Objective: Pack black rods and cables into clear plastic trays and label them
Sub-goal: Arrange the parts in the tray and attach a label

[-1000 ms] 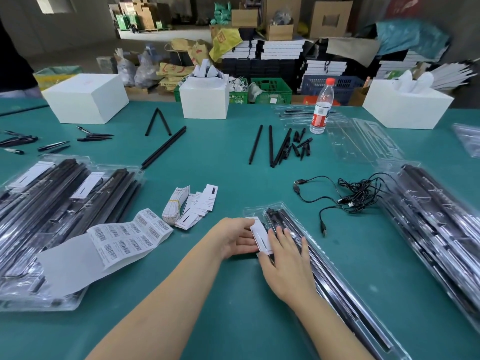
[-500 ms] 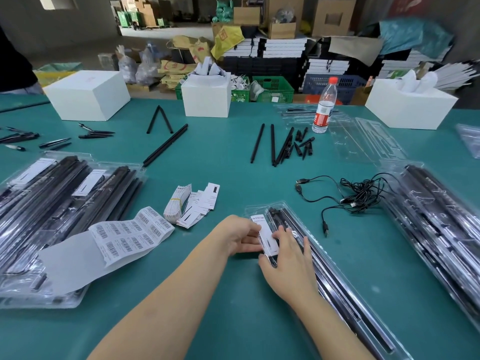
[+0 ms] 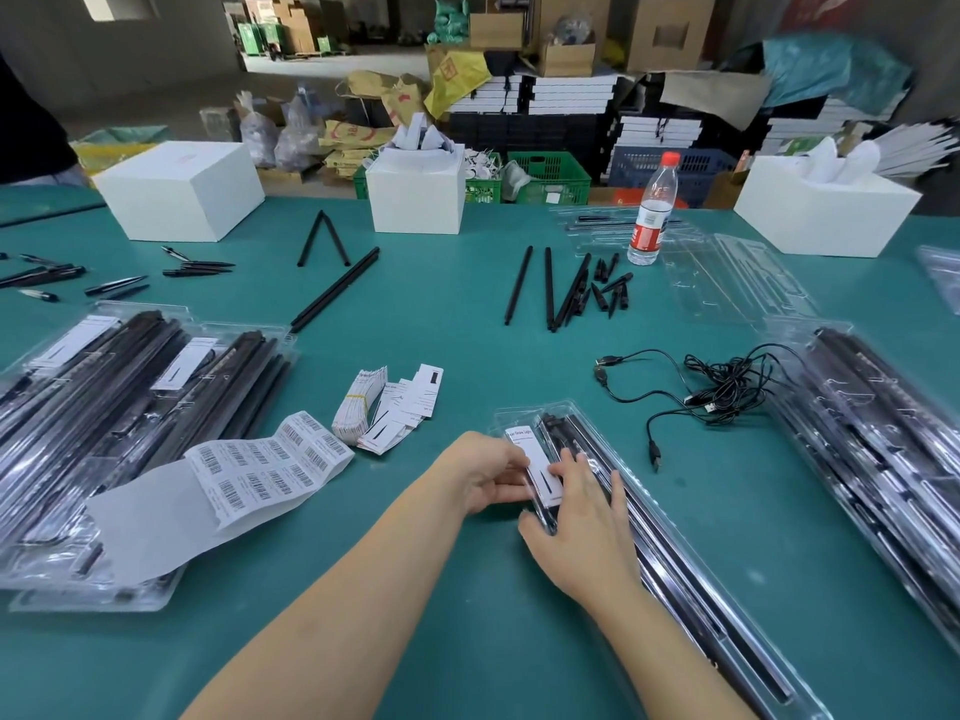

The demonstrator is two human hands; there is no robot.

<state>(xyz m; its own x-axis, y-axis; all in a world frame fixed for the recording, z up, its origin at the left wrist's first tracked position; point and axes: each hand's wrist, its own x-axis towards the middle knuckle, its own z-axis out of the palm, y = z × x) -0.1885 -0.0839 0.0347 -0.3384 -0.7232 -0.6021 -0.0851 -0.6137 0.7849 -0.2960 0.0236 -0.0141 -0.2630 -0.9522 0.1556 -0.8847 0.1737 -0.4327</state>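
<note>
Since a second ago the label (image 3: 537, 467) has slid up onto the tray (image 3: 727, 605), and our right hand (image 3: 582, 527) crept forward over it. Right hand lies flat, fingers straight and pressing the label's near end onto the tray lid. Left hand (image 3: 491, 472) at 9 o'clock of the label, fingers curled, pinching its left edge. The tray runs from centre toward 4 o'clock, black rods (image 3: 670, 569) inside, lid on.

At 9 o'clock of our hands, a barcode sheet (image 3: 260, 472) drapes over stacked packed trays (image 3: 119, 423), two with labels on top. At 11 o'clock, loose labels (image 3: 397, 407) in a small pile, one bundle banded. At 2 o'clock, tangled cables (image 3: 722, 389), touching another packed stack (image 3: 883, 449) at 3 o'clock.

Farther at 12 o'clock, loose rods (image 3: 550, 288) and short tips. At 11 o'clock, a long rod (image 3: 335, 290) and two crossed ones. At 1 o'clock, empty trays (image 3: 727, 272) and a bottle (image 3: 652, 218). Far edge: three white boxes (image 3: 179, 192), 10 to 2 o'clock. All on the green table (image 3: 467, 641).
</note>
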